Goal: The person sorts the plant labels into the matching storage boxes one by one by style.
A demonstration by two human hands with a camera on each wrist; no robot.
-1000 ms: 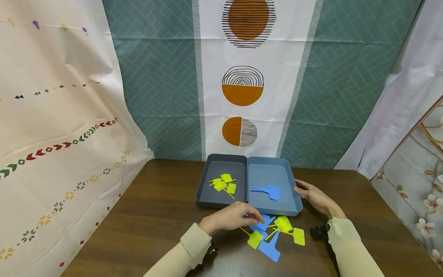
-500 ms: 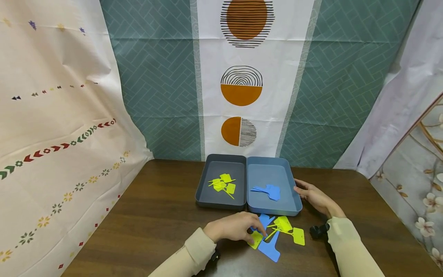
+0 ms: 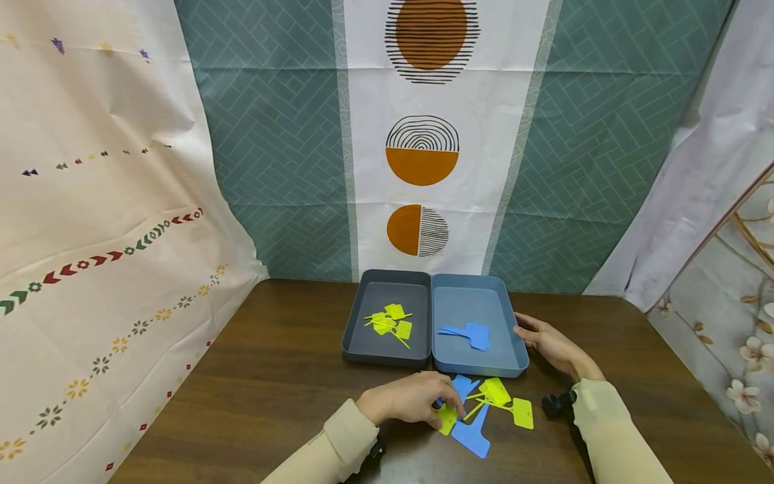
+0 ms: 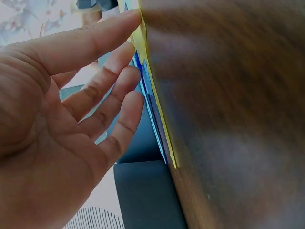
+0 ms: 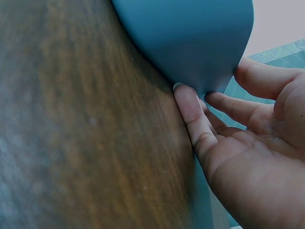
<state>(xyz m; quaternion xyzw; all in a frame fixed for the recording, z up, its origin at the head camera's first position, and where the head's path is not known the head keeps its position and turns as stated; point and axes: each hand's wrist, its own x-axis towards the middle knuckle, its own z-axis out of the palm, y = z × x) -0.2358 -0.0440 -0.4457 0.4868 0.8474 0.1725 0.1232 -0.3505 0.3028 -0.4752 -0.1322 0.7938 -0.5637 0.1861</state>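
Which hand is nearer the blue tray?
Right. The right hand touches the blue tray on its right side; the left hand is off its near left corner, at a loose yellow tag.

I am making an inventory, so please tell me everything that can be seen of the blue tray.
The blue tray is a shallow, open-topped rectangle with rounded corners and low walls, matte and plastic-looking. It lies flat on the brown table, its left side right beside the dark grey tray. Several overlapping blue tags with narrow stems lie inside, toward the near side. The right hand touches the outside of its right wall.
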